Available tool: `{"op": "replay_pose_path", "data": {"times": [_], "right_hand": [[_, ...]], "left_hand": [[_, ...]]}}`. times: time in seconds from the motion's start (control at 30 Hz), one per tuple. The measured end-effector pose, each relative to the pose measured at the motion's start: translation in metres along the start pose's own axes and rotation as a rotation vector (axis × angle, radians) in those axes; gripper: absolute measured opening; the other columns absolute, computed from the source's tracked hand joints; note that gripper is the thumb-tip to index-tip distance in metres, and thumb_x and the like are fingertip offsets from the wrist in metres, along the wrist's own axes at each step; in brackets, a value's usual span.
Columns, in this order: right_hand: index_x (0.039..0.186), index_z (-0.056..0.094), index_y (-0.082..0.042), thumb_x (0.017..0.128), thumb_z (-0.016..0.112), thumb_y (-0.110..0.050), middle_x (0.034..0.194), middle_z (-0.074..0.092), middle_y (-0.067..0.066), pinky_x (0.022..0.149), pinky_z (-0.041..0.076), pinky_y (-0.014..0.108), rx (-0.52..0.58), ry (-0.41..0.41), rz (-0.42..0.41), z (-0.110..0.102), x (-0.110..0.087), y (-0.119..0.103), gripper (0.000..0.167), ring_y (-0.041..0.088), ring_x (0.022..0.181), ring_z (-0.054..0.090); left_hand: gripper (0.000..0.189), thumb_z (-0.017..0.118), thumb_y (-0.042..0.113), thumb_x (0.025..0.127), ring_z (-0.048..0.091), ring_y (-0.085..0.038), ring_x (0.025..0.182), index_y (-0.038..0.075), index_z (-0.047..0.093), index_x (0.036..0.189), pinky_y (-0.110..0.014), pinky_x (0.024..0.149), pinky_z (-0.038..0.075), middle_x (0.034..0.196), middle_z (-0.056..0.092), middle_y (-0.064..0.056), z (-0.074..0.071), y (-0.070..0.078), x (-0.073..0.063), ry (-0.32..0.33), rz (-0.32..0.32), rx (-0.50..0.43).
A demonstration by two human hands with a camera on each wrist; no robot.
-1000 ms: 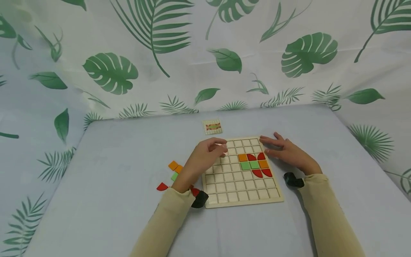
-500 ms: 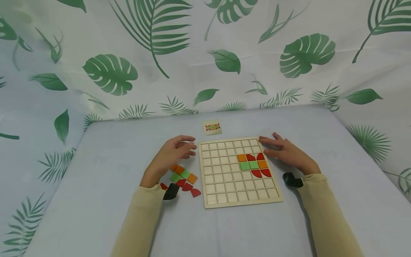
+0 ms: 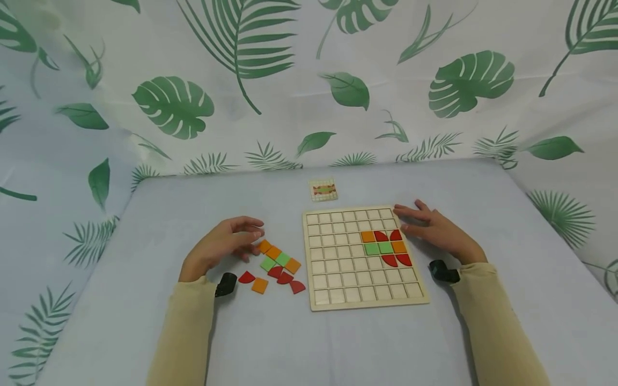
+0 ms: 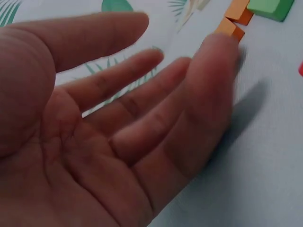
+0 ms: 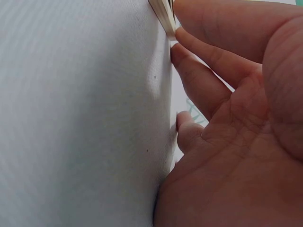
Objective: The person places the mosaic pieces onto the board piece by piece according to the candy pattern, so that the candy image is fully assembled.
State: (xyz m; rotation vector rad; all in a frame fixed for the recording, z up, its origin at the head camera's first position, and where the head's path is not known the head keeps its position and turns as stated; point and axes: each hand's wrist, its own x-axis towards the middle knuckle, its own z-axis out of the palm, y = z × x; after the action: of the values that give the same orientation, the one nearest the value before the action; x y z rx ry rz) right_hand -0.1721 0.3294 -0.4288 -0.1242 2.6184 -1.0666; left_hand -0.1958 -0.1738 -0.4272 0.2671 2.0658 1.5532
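My left hand [image 3: 219,246] is just left of a loose group of tiles, its fingers loosely bent. The left wrist view shows the palm bare, with an orange tile [image 4: 238,12] and a green tile [image 4: 272,8] beyond the fingertips. My right hand [image 3: 439,230] rests on the table, its fingertips at the upper right edge of the wooden grid board [image 3: 333,281]. In the right wrist view, thumb and fingers meet the board's edge [image 5: 163,16]. On the board's right side lie orange, green [image 3: 372,249] and red quarter-circle tiles [image 3: 389,260].
Between left hand and board lie loose orange tiles [image 3: 259,286], green tiles [image 3: 267,263] and red quarter-circle tiles [image 3: 298,287]. A small pattern card [image 3: 323,190] sits behind the board. Leaf-printed cloth [image 3: 270,123] rises along the table's back and sides.
My left hand has moved left, off the board and past the loose tiles, uncovering them. My right hand has stayed at the board's edge. The tiles on the board look the same.
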Motion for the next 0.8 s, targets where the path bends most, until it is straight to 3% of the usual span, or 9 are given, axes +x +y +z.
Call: {"op": "replay_pose_path", "data": {"times": [0.13,0.3,0.5,0.8], "right_hand": [[0.162,0.047,-0.011,0.106,0.067,-0.035,0.174,0.025,0.017,0.12,-0.007,0.073,-0.004,0.001,0.017,0.0004,-0.0007,0.0011,0.064,0.044,0.162,-0.006],[0.163,0.047,-0.012,0.106,0.067,-0.037,0.175,0.023,0.016,0.12,-0.005,0.075,-0.003,0.001,0.022,0.0001,-0.0016,0.0005,0.065,0.042,0.162,-0.006],[0.163,0.046,-0.012,0.107,0.067,-0.036,0.175,0.022,0.016,0.119,-0.004,0.076,-0.006,0.0,0.032,0.0,-0.0009,-0.0006,0.065,0.042,0.162,-0.007],[0.163,0.046,-0.011,0.107,0.067,-0.034,0.175,0.019,0.019,0.119,-0.005,0.076,-0.001,-0.002,0.021,0.0002,0.0002,-0.0004,0.065,0.045,0.161,-0.007]], "left_hand": [[0.045,0.063,0.021,0.11,0.075,-0.035,0.1,-0.001,0.056,0.148,-0.04,0.083,0.063,0.144,0.06,-0.021,-0.0004,-0.0037,0.0022,-0.062,-0.004,-0.031],[0.041,0.057,0.018,0.112,0.076,-0.034,0.099,-0.003,0.056,0.147,-0.041,0.086,0.063,0.142,0.06,-0.022,0.0009,-0.0073,0.0048,-0.089,0.013,-0.031],[0.041,0.061,0.011,0.108,0.076,-0.032,0.095,-0.005,0.057,0.146,-0.037,0.088,0.061,0.135,0.063,-0.023,0.0026,-0.007,0.0075,-0.065,0.036,0.0],[0.043,0.069,0.008,0.102,0.068,-0.025,0.08,0.004,0.061,0.145,-0.033,0.079,0.057,0.137,0.061,-0.018,0.0046,-0.0055,0.0054,0.032,0.025,0.151]]}}
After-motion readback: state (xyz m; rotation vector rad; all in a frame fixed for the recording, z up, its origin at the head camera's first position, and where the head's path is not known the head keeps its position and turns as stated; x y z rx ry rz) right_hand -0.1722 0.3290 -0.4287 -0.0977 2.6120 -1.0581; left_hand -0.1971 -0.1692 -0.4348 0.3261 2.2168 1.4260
